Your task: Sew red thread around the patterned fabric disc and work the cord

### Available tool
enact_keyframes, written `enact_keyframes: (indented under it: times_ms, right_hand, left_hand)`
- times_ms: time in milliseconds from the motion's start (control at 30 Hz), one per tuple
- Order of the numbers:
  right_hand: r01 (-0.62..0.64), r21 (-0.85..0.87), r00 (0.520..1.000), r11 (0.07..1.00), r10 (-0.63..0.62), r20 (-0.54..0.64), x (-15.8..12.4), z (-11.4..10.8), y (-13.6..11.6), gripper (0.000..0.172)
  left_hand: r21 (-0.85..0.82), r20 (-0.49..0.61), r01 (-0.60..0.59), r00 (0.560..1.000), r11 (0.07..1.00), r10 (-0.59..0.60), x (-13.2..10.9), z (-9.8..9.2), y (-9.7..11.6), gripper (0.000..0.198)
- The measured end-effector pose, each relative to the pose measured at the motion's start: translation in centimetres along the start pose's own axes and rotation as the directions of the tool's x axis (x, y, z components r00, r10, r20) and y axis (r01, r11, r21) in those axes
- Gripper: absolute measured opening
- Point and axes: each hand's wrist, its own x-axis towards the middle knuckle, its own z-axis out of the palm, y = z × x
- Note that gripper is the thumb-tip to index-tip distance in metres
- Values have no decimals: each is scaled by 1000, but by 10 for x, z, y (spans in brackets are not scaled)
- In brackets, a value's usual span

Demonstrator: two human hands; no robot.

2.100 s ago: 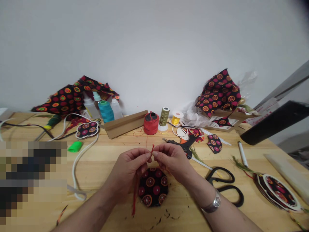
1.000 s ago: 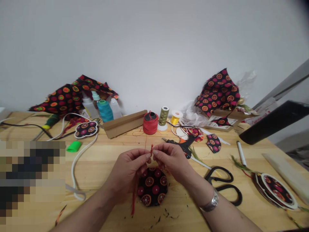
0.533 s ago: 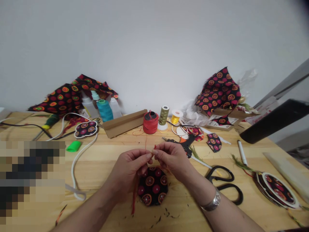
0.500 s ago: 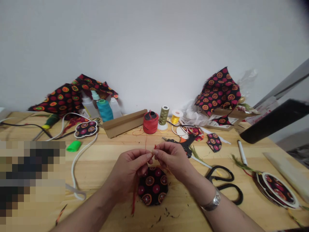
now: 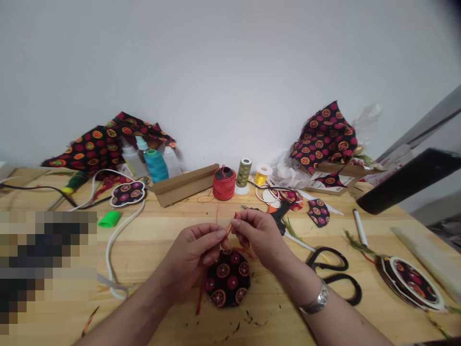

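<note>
My left hand [image 5: 192, 254] and my right hand [image 5: 256, 236] meet at the table's middle, both pinched on a red cord [image 5: 228, 229] whose short end sticks up between the fingertips. A longer tail of the cord [image 5: 200, 297] hangs down from my left hand to the table. Under the hands lies a round black fabric piece with red and orange dots [image 5: 228, 282]. A thin red thread runs from the hands back to a red spool [image 5: 224, 183].
Black scissors [image 5: 336, 274] and a glue gun [image 5: 275, 214] lie to the right, with patterned discs [image 5: 414, 286] farther right. Thread spools [image 5: 244, 174], bottles [image 5: 134, 157], a cardboard strip [image 5: 186, 184], a white cable [image 5: 112, 240], a green cap [image 5: 110, 219] and patterned cloth [image 5: 104, 142] crowd the back.
The right hand has drawn slightly away to the right, and the cord end between the fingertips now tilts right. The left hand has stayed nearly still.
</note>
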Motion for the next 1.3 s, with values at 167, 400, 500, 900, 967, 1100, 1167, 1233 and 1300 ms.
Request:
enact_keyframes:
  times_ms: [167,400,500,900,967,1100,1167,1233,1300]
  right_hand:
    - [19,0,1000,1000,-19,-3,1,-2,1,20]
    - [27,-53,999,998,-28,-21,-1,0,0,20]
    - [34,-71,999,997,-34,-6,-2,0,1,20]
    - [0,-102,1000,995,0,4,-2,2,1,20]
    - [-6,-111,1000,994,7,10,-2,2,2,20]
    - [0,-122,1000,993,3,19,-2,1,4,20]
    - [-6,-113,1000,994,8,21,-2,2,4,20]
    - [-23,-97,1000,995,24,17,-2,2,3,21]
    - [-34,-86,999,996,35,11,-2,3,2,22]
  left_hand:
    - [3,-30,-35,999,999,36,0,0,0,11]
    - [1,-94,-7,996,1000,7,-1,3,-1,18]
    - [-33,-122,-3,993,999,-1,-1,5,-2,16]
    - [-19,-173,-19,985,1000,15,-1,3,-4,14]
    - [-43,-175,-19,985,999,11,-1,3,-4,13]
    - [-76,-166,-26,986,997,13,0,2,-3,11]
    - [-84,-145,-22,989,996,10,0,1,-3,11]
    - [-101,-106,-11,994,995,0,0,1,-3,11]
    - [-121,-68,3,998,993,-11,0,1,-2,10]
